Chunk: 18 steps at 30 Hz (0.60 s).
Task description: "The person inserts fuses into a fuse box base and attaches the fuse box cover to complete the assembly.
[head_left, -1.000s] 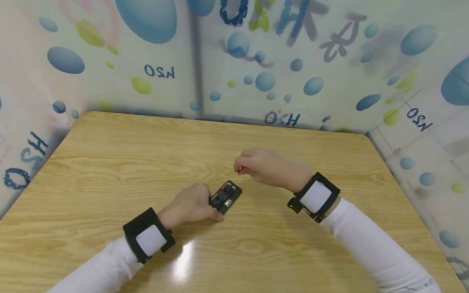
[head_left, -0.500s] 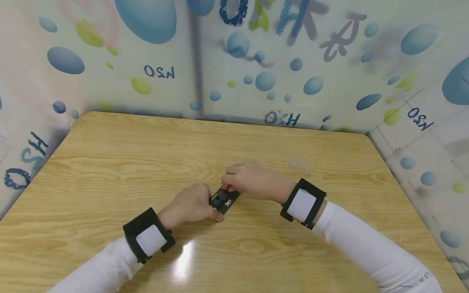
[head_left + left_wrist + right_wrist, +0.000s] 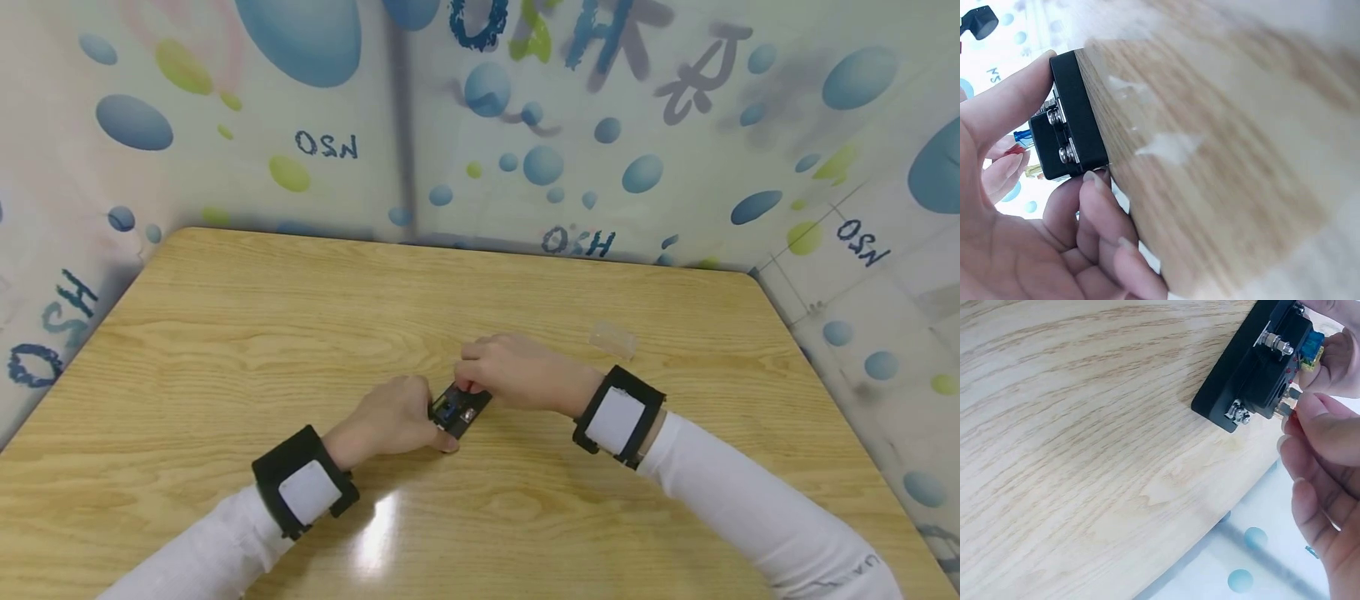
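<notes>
Tabletop point(image 3: 300, 300), wood-grained, stretched beneath both arms up to a patterned wall point(image 3: 360, 196) on the far side. White sleeves point(image 3: 750, 492) came in from the near left and near right, and between them the hands had drawn together over one spot near the middle. A second earlier the right hand point(image 3: 517, 371) was apart, farther off and to the right; it had since come down to the black block point(image 3: 1254, 375), where it sat almost exactly as it did half a second before. Its thumb and forefinger pinched a tiny red piece. The left hand point(image 3: 390, 417) had not shifted: thumb and fingers were clamped on opposite sides of the block, which appeared to rest on the tabletop. Its move also uncovered a clear plastic piece point(image 3: 613, 340), lying at the far right, beyond the right wrist. Along the block, a blue piece point(image 3: 1312, 345) and a yellow piece point(image 3: 1311, 364) stood just beside each other. Smallest came the red piece point(image 3: 1295, 426), against or just above the block's far end. The work seemed to have passed from carrying to fitting; whether it was seated could not be told.
</notes>
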Available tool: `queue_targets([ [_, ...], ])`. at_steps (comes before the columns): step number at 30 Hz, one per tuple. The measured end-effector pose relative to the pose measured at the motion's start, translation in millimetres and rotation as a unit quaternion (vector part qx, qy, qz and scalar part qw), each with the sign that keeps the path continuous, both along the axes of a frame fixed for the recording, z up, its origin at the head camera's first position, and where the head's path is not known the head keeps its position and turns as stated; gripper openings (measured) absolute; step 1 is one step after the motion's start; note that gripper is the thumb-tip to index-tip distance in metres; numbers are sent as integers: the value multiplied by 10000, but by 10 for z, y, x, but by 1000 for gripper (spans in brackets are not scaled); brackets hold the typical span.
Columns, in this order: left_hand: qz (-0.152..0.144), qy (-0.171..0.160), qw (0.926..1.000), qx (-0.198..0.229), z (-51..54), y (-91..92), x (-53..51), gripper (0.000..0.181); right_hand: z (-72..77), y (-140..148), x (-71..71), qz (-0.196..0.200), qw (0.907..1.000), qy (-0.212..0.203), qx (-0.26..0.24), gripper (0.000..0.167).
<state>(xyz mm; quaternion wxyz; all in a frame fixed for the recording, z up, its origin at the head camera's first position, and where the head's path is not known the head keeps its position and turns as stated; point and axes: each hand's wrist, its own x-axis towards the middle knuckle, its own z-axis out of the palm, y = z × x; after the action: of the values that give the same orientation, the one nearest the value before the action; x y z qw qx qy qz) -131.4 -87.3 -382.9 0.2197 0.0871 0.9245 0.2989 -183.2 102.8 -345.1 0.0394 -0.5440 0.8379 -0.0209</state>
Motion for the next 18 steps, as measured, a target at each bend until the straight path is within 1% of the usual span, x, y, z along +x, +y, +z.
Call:
queue_targets([
  [7, -17, 47, 10000, -46, 3, 4, -8, 41, -30, 2, -11, 4, 10000, 1, 24, 11],
  [13, -39, 47, 10000, -8, 3, -1, -5, 40, -33, -9, -7, -13, 10000, 9, 50, 10],
  [18, -53, 69, 10000, 12, -1, -3, -5, 40, -50, -27, -2, -38, 10000, -9, 77, 13],
])
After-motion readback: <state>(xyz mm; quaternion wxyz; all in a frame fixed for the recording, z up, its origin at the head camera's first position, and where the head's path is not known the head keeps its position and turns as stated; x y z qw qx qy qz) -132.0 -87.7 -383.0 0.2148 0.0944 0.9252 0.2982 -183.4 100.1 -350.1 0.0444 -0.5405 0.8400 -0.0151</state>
